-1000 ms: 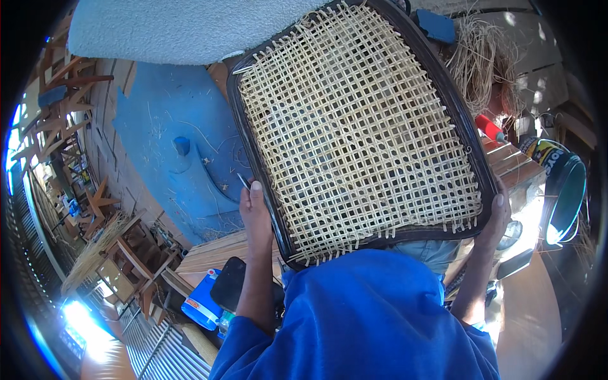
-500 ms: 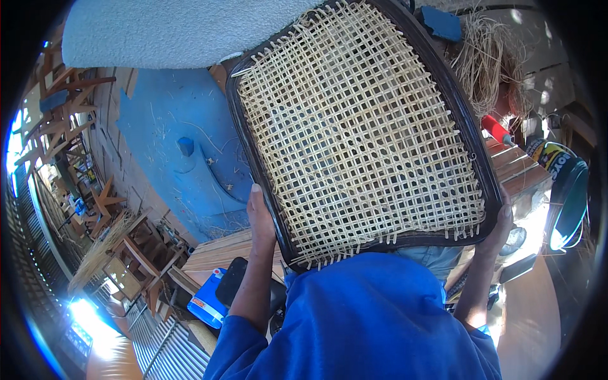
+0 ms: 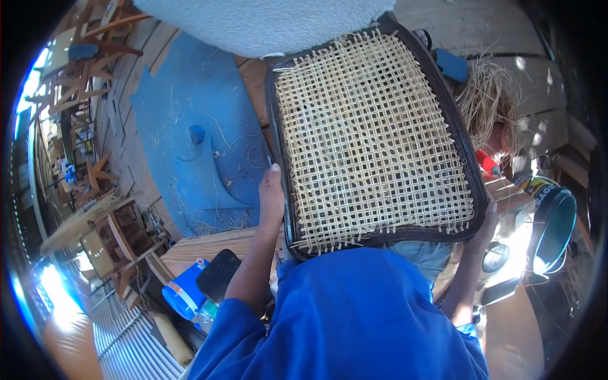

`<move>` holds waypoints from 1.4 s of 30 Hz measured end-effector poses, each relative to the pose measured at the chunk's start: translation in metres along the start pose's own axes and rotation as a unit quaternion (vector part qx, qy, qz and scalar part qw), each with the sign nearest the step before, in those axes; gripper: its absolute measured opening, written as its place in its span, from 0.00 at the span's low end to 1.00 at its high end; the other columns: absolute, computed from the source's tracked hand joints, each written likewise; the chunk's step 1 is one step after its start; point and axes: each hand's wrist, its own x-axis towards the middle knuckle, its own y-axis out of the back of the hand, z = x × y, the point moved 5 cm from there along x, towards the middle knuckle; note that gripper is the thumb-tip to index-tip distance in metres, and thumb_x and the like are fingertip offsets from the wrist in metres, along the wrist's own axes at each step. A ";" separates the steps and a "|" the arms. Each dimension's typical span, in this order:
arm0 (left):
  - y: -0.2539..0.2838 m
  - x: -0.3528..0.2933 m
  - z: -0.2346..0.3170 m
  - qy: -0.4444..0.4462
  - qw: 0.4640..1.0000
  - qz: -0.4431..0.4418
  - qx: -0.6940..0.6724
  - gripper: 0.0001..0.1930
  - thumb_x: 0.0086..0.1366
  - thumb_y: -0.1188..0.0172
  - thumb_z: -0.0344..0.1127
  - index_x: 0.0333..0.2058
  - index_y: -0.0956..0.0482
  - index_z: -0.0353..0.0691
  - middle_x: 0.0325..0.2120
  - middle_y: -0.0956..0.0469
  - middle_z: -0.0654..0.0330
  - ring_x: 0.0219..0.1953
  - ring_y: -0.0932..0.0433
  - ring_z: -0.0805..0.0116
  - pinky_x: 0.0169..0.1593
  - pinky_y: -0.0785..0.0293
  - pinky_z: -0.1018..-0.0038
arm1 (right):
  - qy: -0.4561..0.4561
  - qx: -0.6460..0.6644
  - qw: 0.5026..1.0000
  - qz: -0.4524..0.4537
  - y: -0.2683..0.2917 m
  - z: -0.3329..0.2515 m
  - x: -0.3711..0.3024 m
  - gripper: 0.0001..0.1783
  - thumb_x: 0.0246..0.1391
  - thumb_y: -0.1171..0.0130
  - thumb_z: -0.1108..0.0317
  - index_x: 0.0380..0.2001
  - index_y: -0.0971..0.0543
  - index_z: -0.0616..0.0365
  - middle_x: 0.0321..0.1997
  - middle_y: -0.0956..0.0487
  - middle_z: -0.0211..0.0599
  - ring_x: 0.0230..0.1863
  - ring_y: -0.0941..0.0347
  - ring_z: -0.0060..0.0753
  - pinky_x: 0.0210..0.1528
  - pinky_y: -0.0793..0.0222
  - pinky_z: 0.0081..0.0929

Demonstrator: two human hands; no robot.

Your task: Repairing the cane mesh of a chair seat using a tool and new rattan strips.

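Observation:
A woven cane panel [image 3: 373, 139] in a dark wooden seat frame [image 3: 465, 136] is tilted up in front of me. Loose cane ends stick out along its near and far edges. My left hand [image 3: 272, 197] grips the frame's left side, thumb upward. A thin narrow piece shows by that thumb; what it is I cannot make out. Low on the right side, my right hand [image 3: 484, 229] is closed round the frame's near corner, its fingers partly hidden behind. The near edge of the frame rests close to my blue shirt, above my lap.
Cane scraps lie on a blue sheet [image 3: 190, 126] to the left. A bundle of loose cane strands [image 3: 491, 95], a red-handled tool [image 3: 486, 161] and a green bucket [image 3: 557, 221] are at right. A blue container [image 3: 183, 292] and a black phone-like object [image 3: 218, 275] sit near my left arm.
The framed panel now appears smaller and farther from my head, with its far edge lower in view. Both hands keep their hold on it. The view has shifted a little.

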 end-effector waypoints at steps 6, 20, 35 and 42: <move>0.002 0.012 -0.008 -0.048 0.999 0.003 0.004 0.21 0.67 0.55 0.48 0.35 0.24 0.34 0.27 0.25 0.62 0.27 0.28 0.76 0.33 0.32 0.78 | -0.026 0.037 0.999 -0.004 0.003 0.007 0.006 0.30 0.63 0.68 0.51 0.54 0.35 0.67 0.50 0.27 0.45 0.50 0.29 0.36 0.54 0.34 0.32; 0.026 0.060 -0.100 0.232 0.935 -0.085 -0.253 0.19 0.61 0.46 0.51 0.33 0.26 0.37 0.24 0.25 0.56 0.20 0.25 0.66 0.23 0.30 0.69 | -0.020 -0.423 0.905 0.026 0.053 -0.022 0.035 0.27 0.63 0.60 0.54 0.54 0.32 0.66 0.53 0.29 0.41 0.55 0.35 0.32 0.59 0.45 0.27; 0.006 0.053 -0.225 0.218 0.951 -0.080 0.205 0.23 0.54 0.46 0.47 0.34 0.21 0.29 0.36 0.24 0.39 0.43 0.25 0.42 0.45 0.29 0.59 | -0.031 -0.430 0.902 -0.028 -0.026 -0.047 0.044 0.32 0.58 0.57 0.43 0.47 0.28 0.65 0.39 0.25 0.37 0.36 0.28 0.27 0.37 0.32 0.24; 0.032 0.079 -0.274 0.253 0.950 0.064 0.173 0.22 0.55 0.48 0.45 0.34 0.22 0.27 0.36 0.25 0.35 0.43 0.26 0.41 0.44 0.29 0.58 | -0.063 -0.400 0.914 -0.018 -0.043 -0.046 0.035 0.31 0.60 0.61 0.45 0.47 0.28 0.65 0.40 0.24 0.39 0.35 0.27 0.28 0.36 0.30 0.26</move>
